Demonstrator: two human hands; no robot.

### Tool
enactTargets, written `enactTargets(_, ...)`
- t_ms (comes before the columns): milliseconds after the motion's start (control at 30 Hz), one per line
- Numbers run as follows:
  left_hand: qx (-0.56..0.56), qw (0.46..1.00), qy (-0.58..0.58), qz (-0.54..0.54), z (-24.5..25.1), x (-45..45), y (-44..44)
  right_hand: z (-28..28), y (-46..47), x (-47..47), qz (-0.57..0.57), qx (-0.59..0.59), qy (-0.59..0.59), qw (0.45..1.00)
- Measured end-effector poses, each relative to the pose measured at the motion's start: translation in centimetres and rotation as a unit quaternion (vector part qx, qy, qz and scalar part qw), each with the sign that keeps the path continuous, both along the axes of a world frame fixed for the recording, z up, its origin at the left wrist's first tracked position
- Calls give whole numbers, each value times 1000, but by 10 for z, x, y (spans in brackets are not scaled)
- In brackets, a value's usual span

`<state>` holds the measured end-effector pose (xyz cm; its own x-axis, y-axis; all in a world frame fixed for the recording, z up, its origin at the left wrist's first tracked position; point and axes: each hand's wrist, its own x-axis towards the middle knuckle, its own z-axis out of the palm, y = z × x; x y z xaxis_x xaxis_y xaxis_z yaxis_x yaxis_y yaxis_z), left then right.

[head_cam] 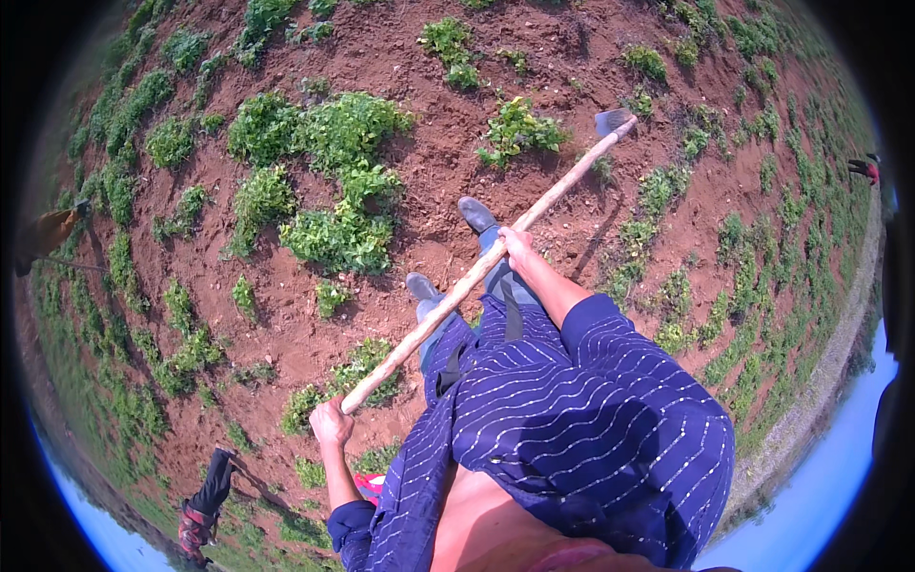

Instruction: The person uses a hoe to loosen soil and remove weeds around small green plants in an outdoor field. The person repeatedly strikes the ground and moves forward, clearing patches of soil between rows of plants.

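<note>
A hoe with a long wooden handle (443, 304) runs diagonally across my body. My left hand (332, 423) grips the butt end of the handle at the lower left. Further up the shaft, my right hand (516, 245) is wrapped around it, in front of my right leg. The metal hoe blade (612, 121) is at the far end, upper right, over reddish soil; whether it touches the ground I cannot tell. Left of the blade grows a leafy green plant (522, 132). Below it, my grey boots (477, 214) stand on the soil.
Dense leafy plants (343, 136) grow in a clump to the left, with more plant rows (643, 214) at right. A person in dark trousers (211, 486) stands at the lower left. Another person (53, 232), partly cut off, is at the left rim, and one more (866, 169) far right.
</note>
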<state>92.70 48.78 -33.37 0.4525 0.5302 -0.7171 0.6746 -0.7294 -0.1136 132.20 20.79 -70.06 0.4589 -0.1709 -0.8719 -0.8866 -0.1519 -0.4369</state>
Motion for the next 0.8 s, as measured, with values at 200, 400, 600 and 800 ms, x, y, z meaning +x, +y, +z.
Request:
enactTargets(200, -95, 991, -86, 35, -38, 112, -89, 19, -84, 166, -21, -109, -134, 985)
enactTargets(400, -114, 989, -74, 59, -20, 120, -102, 13, -83, 170, 53, -126, -105, 985)
enactTargets(600, -25, 996, 34, 78, 74, -1, -25, -1, 36, -49, 133, -132, 25, 982)
enactTargets(800, 100, 983, 138, 64, 153, -99, 42, 29, 100, -198, 189, -6, 168, 967)
